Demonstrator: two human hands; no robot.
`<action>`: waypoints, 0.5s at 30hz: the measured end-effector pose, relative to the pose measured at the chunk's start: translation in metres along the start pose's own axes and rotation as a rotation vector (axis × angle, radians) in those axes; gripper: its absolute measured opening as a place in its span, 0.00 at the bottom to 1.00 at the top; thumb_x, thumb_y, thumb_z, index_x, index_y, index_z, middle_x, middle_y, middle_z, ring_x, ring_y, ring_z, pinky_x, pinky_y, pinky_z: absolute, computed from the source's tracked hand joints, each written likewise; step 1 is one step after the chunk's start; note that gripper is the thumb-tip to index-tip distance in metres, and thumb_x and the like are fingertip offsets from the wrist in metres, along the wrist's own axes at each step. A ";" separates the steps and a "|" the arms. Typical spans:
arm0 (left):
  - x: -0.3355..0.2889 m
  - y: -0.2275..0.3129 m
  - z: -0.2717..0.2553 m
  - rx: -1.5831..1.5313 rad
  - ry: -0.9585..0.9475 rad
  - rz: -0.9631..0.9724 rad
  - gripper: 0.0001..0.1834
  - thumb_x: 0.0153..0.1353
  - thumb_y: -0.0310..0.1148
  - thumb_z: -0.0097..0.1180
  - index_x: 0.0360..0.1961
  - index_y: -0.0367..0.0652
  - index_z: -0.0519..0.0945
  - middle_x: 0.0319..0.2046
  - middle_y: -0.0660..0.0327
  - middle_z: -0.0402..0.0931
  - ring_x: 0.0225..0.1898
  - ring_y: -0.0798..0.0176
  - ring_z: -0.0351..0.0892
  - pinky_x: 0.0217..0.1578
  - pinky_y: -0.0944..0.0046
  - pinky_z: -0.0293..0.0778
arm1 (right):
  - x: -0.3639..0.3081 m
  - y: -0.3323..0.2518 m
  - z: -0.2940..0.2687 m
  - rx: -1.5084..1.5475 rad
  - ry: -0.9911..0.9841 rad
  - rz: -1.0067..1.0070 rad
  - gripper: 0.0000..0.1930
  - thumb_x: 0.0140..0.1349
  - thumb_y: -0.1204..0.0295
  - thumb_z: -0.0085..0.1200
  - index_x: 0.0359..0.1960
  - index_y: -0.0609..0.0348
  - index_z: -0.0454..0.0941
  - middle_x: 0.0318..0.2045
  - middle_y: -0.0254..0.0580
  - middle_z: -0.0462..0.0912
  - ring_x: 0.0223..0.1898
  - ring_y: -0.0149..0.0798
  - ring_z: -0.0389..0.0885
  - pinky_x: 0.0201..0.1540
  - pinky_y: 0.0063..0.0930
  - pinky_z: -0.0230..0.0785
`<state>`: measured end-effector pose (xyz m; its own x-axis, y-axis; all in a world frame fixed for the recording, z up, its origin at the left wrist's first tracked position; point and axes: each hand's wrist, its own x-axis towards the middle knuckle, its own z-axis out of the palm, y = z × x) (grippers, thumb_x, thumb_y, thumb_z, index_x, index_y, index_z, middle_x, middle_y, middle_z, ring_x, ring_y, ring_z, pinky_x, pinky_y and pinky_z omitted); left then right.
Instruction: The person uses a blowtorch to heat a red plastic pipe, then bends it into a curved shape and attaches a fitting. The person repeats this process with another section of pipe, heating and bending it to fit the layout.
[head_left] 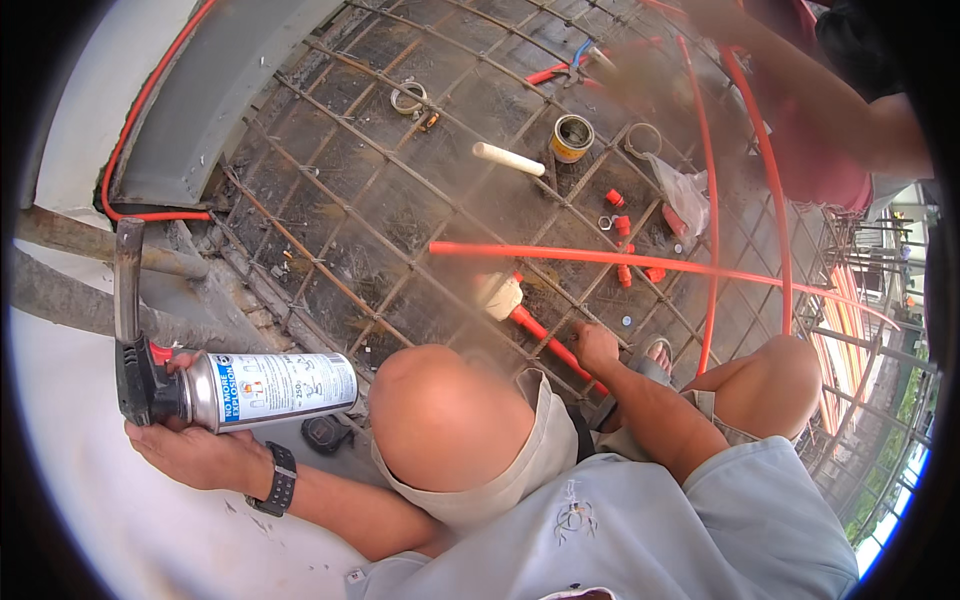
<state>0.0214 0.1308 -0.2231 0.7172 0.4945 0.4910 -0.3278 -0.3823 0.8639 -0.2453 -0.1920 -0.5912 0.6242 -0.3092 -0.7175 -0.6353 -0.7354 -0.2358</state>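
Note:
My left hand (200,455) is wrapped around the head of a gas torch (280,388), a silver-and-white canister with a black trigger head. The torch lies sideways, its metal nozzle tube pointing away from me. My right hand (597,348), fingers curled, is against a short orange pipe (545,337) between my knees; whether the fingers grip it is hidden. A lumpy off-white piece (500,297) sits at the pipe's far end. Just beyond, a long orange pipe (570,254) crosses from the middle toward the right.
Steel rebar mesh (375,215) spreads over the dark floor. On it are an open can (572,138), a white stick (508,158), a tape roll (408,97), orange fittings (625,250) and a plastic bag (680,195). A co-worker's arm (820,105) reaches in at upper right, its hand blurred. A black tape measure (326,434) lies near my left wrist.

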 end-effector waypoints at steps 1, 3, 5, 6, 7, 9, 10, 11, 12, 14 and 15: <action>-0.001 0.000 0.002 -0.003 0.006 0.002 0.31 0.83 0.44 0.33 0.53 0.18 0.72 0.42 0.37 0.80 0.41 0.47 0.86 0.43 0.54 0.90 | 0.002 0.001 0.002 -0.024 0.025 -0.022 0.14 0.66 0.72 0.53 0.52 0.60 0.79 0.47 0.59 0.86 0.50 0.59 0.87 0.50 0.52 0.81; -0.002 0.003 0.003 -0.040 -0.040 -0.009 0.31 0.83 0.45 0.32 0.54 0.18 0.73 0.42 0.37 0.80 0.40 0.47 0.86 0.43 0.52 0.90 | 0.004 0.004 0.010 -0.082 0.043 -0.049 0.14 0.67 0.72 0.53 0.52 0.60 0.79 0.48 0.58 0.86 0.51 0.57 0.87 0.50 0.50 0.82; -0.002 0.002 0.004 -0.044 -0.035 -0.022 0.32 0.83 0.46 0.32 0.53 0.20 0.73 0.41 0.39 0.80 0.39 0.48 0.86 0.43 0.51 0.88 | 0.011 0.008 0.015 -0.160 0.043 -0.108 0.13 0.67 0.74 0.52 0.52 0.60 0.78 0.49 0.57 0.86 0.52 0.56 0.87 0.50 0.49 0.82; -0.002 0.001 0.004 -0.048 -0.031 -0.028 0.32 0.83 0.47 0.33 0.53 0.21 0.73 0.40 0.39 0.80 0.39 0.49 0.86 0.42 0.52 0.87 | 0.013 0.010 0.017 -0.203 0.031 -0.116 0.13 0.67 0.74 0.53 0.52 0.61 0.78 0.49 0.56 0.86 0.52 0.56 0.87 0.51 0.48 0.82; -0.003 -0.002 0.003 -0.040 -0.016 -0.015 0.31 0.83 0.47 0.34 0.53 0.22 0.73 0.40 0.40 0.80 0.38 0.49 0.85 0.42 0.52 0.87 | 0.013 0.009 0.018 -0.242 0.051 -0.145 0.14 0.67 0.75 0.53 0.53 0.62 0.78 0.50 0.56 0.86 0.52 0.55 0.87 0.51 0.48 0.82; -0.003 -0.007 0.000 0.002 0.030 0.037 0.29 0.83 0.48 0.36 0.52 0.25 0.72 0.39 0.42 0.80 0.37 0.51 0.85 0.40 0.54 0.85 | 0.012 0.005 0.012 -0.257 -0.009 -0.131 0.17 0.66 0.74 0.56 0.56 0.62 0.77 0.54 0.56 0.84 0.54 0.54 0.87 0.55 0.46 0.82; -0.004 -0.010 0.000 0.028 0.047 0.056 0.28 0.83 0.49 0.38 0.51 0.27 0.71 0.39 0.43 0.80 0.35 0.52 0.85 0.39 0.56 0.84 | 0.011 -0.001 0.005 -0.306 -0.066 -0.121 0.21 0.66 0.72 0.57 0.60 0.62 0.75 0.56 0.57 0.83 0.55 0.55 0.86 0.56 0.48 0.81; -0.002 -0.012 -0.001 -0.024 0.043 0.038 0.24 0.83 0.46 0.39 0.48 0.31 0.70 0.38 0.47 0.78 0.35 0.57 0.83 0.37 0.60 0.82 | 0.007 -0.011 -0.002 -0.327 -0.049 -0.133 0.21 0.66 0.69 0.58 0.59 0.62 0.77 0.56 0.56 0.83 0.55 0.54 0.86 0.56 0.47 0.81; -0.001 -0.015 -0.001 -0.096 0.035 -0.010 0.20 0.84 0.44 0.40 0.45 0.34 0.68 0.37 0.51 0.75 0.35 0.63 0.81 0.36 0.64 0.79 | 0.002 -0.019 -0.015 -0.354 -0.072 -0.099 0.21 0.66 0.67 0.59 0.58 0.62 0.79 0.57 0.56 0.84 0.55 0.54 0.87 0.56 0.47 0.81; -0.004 -0.019 0.005 -0.282 -0.050 -0.031 0.18 0.84 0.43 0.41 0.45 0.35 0.68 0.36 0.53 0.75 0.34 0.63 0.82 0.36 0.65 0.79 | 0.002 -0.048 -0.055 -0.294 -0.091 -0.094 0.21 0.64 0.65 0.62 0.55 0.64 0.82 0.53 0.56 0.86 0.53 0.54 0.88 0.55 0.47 0.81; -0.002 -0.020 0.007 -0.245 -0.003 -0.033 0.17 0.84 0.41 0.40 0.44 0.36 0.67 0.35 0.51 0.79 0.33 0.62 0.83 0.37 0.65 0.80 | -0.002 -0.065 -0.076 -0.267 -0.108 -0.075 0.21 0.63 0.63 0.63 0.53 0.64 0.84 0.52 0.56 0.88 0.52 0.54 0.88 0.54 0.46 0.81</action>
<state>0.0308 0.1323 -0.2420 0.7315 0.5013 0.4621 -0.4434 -0.1651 0.8810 -0.1706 -0.1894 -0.5240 0.6037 -0.1922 -0.7737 -0.4381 -0.8908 -0.1206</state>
